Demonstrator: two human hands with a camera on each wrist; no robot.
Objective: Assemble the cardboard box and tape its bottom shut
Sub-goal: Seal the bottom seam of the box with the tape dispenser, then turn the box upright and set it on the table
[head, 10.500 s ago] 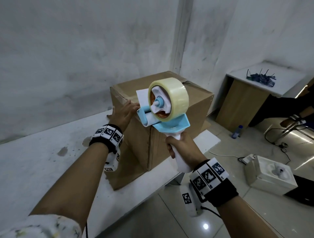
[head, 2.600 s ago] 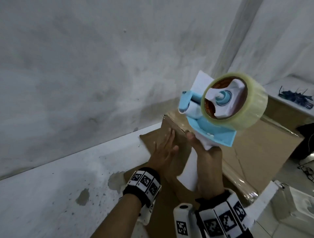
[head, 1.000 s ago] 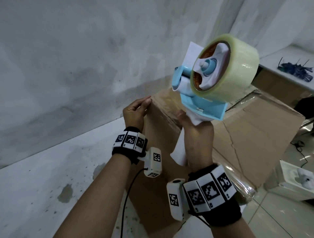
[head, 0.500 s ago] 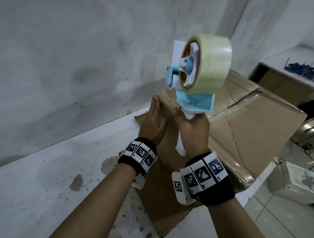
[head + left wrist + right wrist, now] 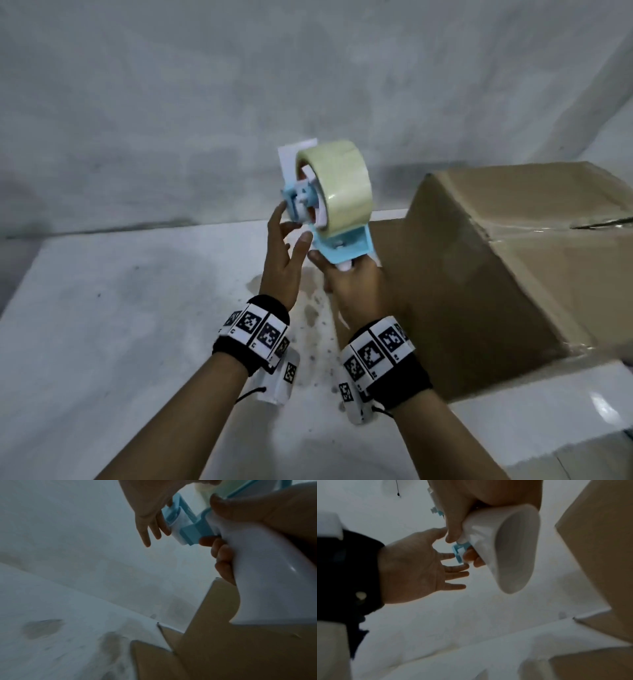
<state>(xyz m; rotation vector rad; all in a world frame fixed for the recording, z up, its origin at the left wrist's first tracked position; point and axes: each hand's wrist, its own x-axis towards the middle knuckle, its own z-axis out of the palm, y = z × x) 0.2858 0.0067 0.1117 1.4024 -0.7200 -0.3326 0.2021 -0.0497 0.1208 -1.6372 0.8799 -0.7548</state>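
Note:
My right hand grips the white handle of the tape dispenser, a blue and white frame with a roll of clear tape, held upright above the table. My left hand is spread, its straight fingers touching the blue front end of the dispenser. The cardboard box stands to the right of both hands, with clear tape along its top seam. Neither hand touches the box.
The white table has brown stains near my wrists and stretches off to the left. A grey wall rises right behind it. The box's lower flaps lie spread on the tabletop.
The left hand has come off the box's side and moved to the dispenser's front. The right hand has carried the dispenser left, away from the box top.

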